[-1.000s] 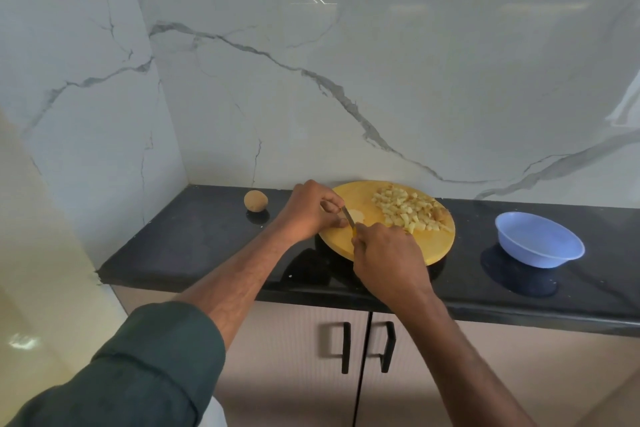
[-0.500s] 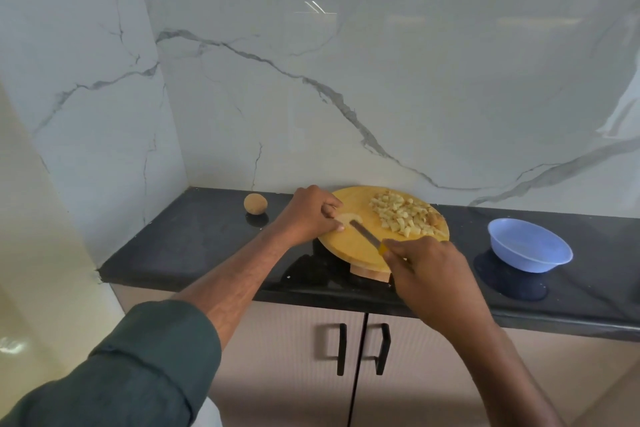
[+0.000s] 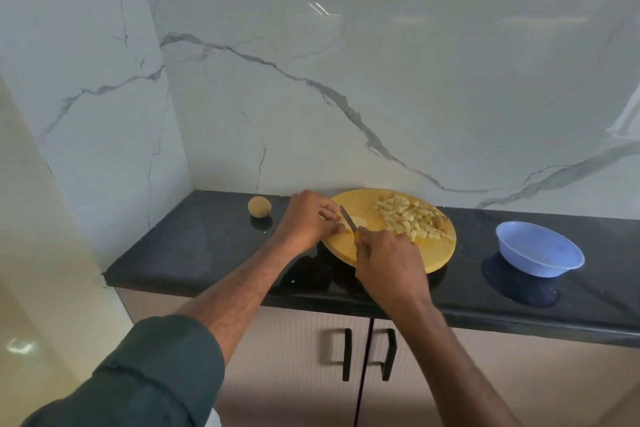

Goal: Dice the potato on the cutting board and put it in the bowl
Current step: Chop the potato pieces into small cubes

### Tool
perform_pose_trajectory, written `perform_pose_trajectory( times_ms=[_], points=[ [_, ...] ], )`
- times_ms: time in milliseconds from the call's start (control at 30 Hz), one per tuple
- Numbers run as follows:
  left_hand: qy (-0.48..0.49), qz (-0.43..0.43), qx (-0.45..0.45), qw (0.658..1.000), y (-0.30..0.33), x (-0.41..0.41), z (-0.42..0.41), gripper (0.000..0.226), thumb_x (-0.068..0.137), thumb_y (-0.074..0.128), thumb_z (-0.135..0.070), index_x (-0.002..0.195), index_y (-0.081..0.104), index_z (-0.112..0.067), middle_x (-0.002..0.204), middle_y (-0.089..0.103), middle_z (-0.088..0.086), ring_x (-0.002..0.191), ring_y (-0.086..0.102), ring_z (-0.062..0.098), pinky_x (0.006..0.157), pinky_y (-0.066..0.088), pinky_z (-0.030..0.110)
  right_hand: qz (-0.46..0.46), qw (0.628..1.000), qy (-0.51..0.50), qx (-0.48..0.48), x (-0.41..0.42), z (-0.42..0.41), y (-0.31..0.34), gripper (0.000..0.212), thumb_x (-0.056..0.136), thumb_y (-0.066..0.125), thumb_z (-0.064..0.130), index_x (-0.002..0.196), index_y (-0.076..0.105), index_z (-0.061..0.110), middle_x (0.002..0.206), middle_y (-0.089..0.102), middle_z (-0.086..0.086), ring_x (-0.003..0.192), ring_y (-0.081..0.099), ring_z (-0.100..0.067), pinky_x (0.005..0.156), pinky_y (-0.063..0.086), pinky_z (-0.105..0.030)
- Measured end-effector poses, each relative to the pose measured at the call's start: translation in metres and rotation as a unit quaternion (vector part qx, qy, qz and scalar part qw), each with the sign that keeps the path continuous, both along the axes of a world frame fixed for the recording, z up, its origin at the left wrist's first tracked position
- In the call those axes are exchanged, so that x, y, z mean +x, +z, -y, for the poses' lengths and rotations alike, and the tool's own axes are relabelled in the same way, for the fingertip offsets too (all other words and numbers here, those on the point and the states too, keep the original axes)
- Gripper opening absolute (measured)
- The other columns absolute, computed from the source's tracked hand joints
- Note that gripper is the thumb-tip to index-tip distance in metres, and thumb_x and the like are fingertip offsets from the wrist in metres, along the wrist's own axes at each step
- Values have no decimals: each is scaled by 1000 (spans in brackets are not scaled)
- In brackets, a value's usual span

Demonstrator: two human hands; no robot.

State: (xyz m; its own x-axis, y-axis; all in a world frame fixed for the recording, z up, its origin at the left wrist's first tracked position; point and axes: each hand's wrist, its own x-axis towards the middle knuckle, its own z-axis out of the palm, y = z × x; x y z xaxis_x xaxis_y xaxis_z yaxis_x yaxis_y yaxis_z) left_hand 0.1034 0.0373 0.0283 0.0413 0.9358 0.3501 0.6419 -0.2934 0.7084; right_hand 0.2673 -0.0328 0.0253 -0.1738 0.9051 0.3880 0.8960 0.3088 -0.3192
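**Potato slice under the knife on the round board**

A pale potato piece [image 3: 356, 219] lies on the left part of the yellow cutting board [image 3: 391, 253], and from my remote seat I see the left hand [image 3: 306, 222] pinching it in place with curled fingers. The right hand [image 3: 388, 263] grips the yellow handle of a knife [image 3: 348, 218], whose blade rests across the piece. A heap of diced potato [image 3: 412, 217] sits on the board's far right part. The board lies on the black table [image 3: 194, 243]. A blue bowl [image 3: 540, 250] stands on the table well apart to the right, nothing visible in it. A whole unpeeled potato [image 3: 259, 207] sits left of the board, near the marble wall [image 3: 346, 62]. Cabinet doors [image 3: 363, 357] show below.
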Motion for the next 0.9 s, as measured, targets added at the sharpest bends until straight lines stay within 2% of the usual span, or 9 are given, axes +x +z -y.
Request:
perform_pose_trajectory(
  times_ms=[233, 333, 500, 667, 767, 900],
  points=[
    [-8, -7, -2, 1000, 0, 0, -3, 40, 69, 93, -19, 104, 76, -9, 90, 76, -2, 81, 71, 0, 81, 58, 19, 11, 1000, 6, 6, 2, -1, -2, 34, 108, 37, 31, 125, 65, 22, 88, 69, 0, 78, 62, -23, 77, 55, -41],
    [-8, -15, 1, 1000, 1, 1, -4, 38, 69, 93, -19, 102, 77, -11, 88, 77, -2, 80, 71, -1, 80, 55, 13, 12, 1000, 5, -3, 1, -3, -2, 35, 108, 37, 32, 125, 65, 22, 90, 67, -1, 80, 62, -23, 77, 56, -41],
    [-10, -17, 2, 1000, 3, 4, -4, 33, 72, 90, -14, 102, 77, -7, 87, 76, 1, 78, 70, -1, 68, 47, 2, 40, 999, -3, -14, -1, -3, -4, 34, 106, 37, 36, 124, 63, 24, 95, 65, -2, 83, 60, -23, 72, 49, -36],
    [-13, -26, 11, 1000, 5, 4, -1, 28, 75, 88, -15, 100, 78, -8, 84, 74, -3, 77, 69, -2, 70, 52, 5, 65, 997, 8, -31, 5, 10, 0, 33, 107, 37, 35, 127, 61, 25, 91, 62, 0, 80, 58, -20, 70, 46, -34],
    [-12, -24, 15, 1000, 5, 5, 1, 28, 75, 88, -14, 100, 77, -7, 81, 71, -8, 79, 71, 3, 71, 53, 7, 67, 997, 23, -37, 15, 30, 3, 34, 108, 36, 34, 131, 60, 26, 86, 59, 5, 80, 58, -18, 75, 51, -35],
    [-12, -18, 6, 1000, 4, 3, 3, 31, 75, 88, -14, 103, 76, -7, 88, 76, -1, 80, 70, -1, 72, 50, 4, 25, 998, 11, -54, 34, 51, 15, 35, 107, 42, 36, 134, 62, 30, 83, 63, 7, 78, 61, -15, 76, 57, -36]
  ],
)
